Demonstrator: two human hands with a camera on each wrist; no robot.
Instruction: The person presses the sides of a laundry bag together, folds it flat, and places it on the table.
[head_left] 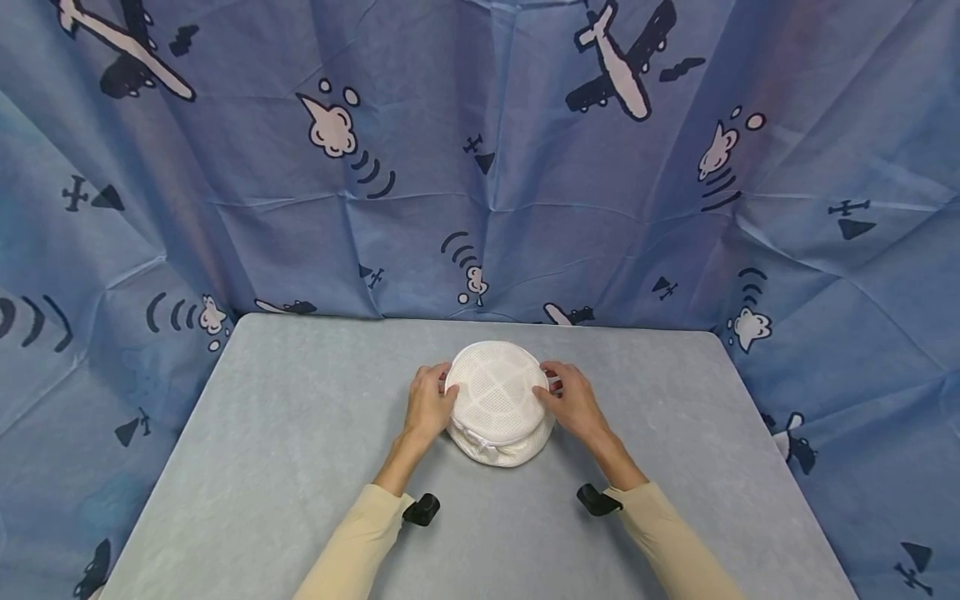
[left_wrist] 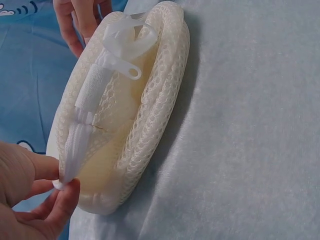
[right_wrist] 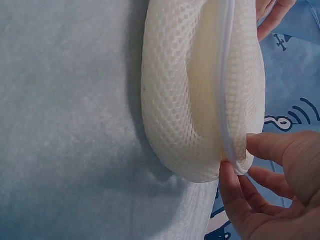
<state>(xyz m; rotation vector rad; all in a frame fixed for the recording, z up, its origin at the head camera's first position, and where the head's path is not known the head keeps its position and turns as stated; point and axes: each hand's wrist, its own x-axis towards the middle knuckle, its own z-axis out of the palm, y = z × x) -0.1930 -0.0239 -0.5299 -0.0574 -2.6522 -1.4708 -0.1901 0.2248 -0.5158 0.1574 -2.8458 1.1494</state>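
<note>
A round white mesh laundry bag [head_left: 498, 392] sits on the grey table, its flat top disc raised above a softer, sagging lower part. My left hand [head_left: 431, 404] pinches the bag's rim on the left between thumb and fingers. At the opposite side, the thumb and fingers of my right hand [head_left: 576, 404] grip the same rim. In the left wrist view, a zipper tape [left_wrist: 77, 145] runs along the bag's edge, with a white elastic cover [left_wrist: 92, 89] and a pale plastic zipper pull [left_wrist: 131, 71] near it. The right wrist view shows white edging [right_wrist: 222, 90] above the bulging mesh side.
The grey-covered table [head_left: 300, 433] extends around the bag. A blue curtain [head_left: 420, 167] printed with planes and clouds hangs behind the table and along its sides. Small black devices [head_left: 422, 510] are worn at both wrists, by the cream sleeves.
</note>
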